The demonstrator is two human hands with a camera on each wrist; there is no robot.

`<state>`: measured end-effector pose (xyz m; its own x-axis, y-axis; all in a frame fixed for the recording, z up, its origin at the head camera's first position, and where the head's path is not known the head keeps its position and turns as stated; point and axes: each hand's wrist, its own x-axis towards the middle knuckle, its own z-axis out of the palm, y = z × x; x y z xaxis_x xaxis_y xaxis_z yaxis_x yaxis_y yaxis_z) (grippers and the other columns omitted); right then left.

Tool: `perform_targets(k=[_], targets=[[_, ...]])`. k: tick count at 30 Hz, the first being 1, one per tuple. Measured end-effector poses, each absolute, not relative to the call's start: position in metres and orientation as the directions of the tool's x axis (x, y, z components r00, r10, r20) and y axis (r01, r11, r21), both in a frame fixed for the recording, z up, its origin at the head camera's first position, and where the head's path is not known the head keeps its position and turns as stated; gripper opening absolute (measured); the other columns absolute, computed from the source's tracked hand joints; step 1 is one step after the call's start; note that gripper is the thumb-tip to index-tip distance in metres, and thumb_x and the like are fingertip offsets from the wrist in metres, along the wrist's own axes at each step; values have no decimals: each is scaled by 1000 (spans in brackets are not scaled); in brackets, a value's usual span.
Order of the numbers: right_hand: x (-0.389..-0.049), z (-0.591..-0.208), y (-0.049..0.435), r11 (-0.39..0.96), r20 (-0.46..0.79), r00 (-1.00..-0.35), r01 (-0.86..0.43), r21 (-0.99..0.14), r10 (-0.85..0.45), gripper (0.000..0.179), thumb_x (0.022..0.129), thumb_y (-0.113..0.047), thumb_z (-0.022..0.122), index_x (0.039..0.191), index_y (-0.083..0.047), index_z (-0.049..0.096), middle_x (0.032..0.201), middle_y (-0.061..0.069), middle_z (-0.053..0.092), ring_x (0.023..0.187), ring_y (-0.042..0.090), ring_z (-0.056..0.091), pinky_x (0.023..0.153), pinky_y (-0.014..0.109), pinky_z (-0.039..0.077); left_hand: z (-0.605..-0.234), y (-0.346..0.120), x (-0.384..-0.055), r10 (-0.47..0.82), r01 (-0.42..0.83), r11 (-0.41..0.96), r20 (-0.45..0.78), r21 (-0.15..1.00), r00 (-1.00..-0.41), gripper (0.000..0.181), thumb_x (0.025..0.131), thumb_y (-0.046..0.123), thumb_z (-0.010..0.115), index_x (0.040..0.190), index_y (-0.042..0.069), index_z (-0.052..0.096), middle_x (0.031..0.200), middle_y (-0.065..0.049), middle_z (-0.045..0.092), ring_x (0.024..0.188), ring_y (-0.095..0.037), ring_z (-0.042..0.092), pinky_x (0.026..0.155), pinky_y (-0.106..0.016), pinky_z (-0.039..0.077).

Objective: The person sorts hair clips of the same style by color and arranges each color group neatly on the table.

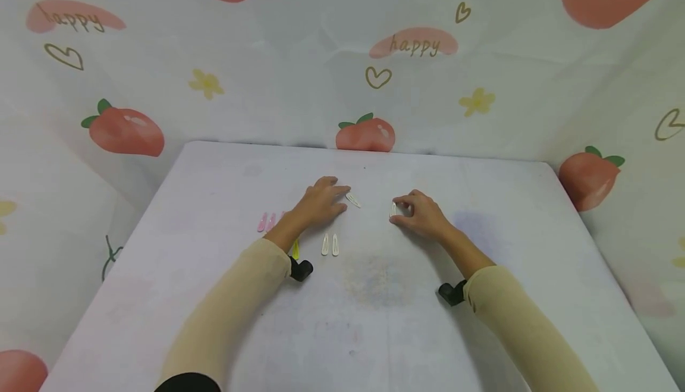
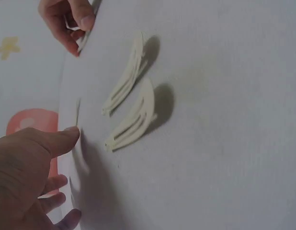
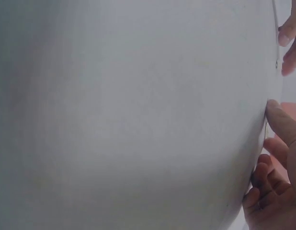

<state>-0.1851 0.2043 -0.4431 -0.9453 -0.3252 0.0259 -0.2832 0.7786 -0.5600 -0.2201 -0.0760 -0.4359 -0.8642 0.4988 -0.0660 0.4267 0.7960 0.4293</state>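
My left hand (image 1: 320, 203) reaches over the table with its fingers spread and nothing gripped. Its fingertips are beside a white snap hair clip (image 1: 354, 200) lying at a slant; whether they touch it I cannot tell. To the right, my right hand (image 1: 420, 216) pinches another white hair clip (image 1: 393, 209) between thumb and forefinger, close to the tabletop. Two more white hair clips, a left one (image 1: 324, 244) and a right one (image 1: 335, 245), lie side by side nearer me. The left wrist view shows that pair large, below the right hand (image 2: 69, 24).
Pink hair clips (image 1: 262, 222) lie in a row left of the left forearm, partly covered by it. A yellow hair clip (image 1: 295, 249) shows beside the left wrist. The white table (image 1: 407, 344) meets a fruit-patterned cloth (image 1: 299, 53) at the back.
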Motion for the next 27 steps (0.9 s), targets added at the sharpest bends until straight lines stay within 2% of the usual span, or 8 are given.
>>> perform_targets(k=[6,14,17,23,27], targets=[[-186,-445,205,781,27,-945,-286,-556,-327,49,83,-24,81,124,-1,68,100,12,59,79,22,51,67,33,39,-437,-75,-223,519,444,781,-62,439,-852,31,97,20,64,127,14,70,149,-17,45,144,-31,30,108,-61,31],[-187,-445,205,780,30,-946,-284,-558,-323,49,83,-24,82,124,-2,69,100,12,60,78,21,50,66,33,39,-439,-74,-220,542,457,742,-37,490,-839,25,93,22,71,116,11,73,146,-17,49,142,-32,34,109,-61,31],[-187,-446,206,779,30,-946,-284,-558,-323,49,83,-24,82,124,-1,68,100,12,60,78,21,50,66,33,39,-438,-72,-223,549,465,743,-41,482,-835,32,91,26,74,119,11,71,146,-17,49,142,-32,34,108,-60,32],[-187,-448,207,780,33,-946,-284,-558,-321,49,83,-24,82,124,-2,68,99,11,60,78,21,50,66,32,39,-434,-66,-233,544,449,777,-112,441,-832,60,88,36,77,141,17,58,151,-18,41,144,-33,31,111,-60,29],[-187,-447,207,778,34,-946,-285,-559,-322,49,83,-24,82,125,-2,68,100,12,59,79,21,50,66,33,39,-431,-64,-238,530,426,796,-156,430,-833,61,86,39,77,141,21,59,155,-18,36,145,-34,28,112,-61,27]])
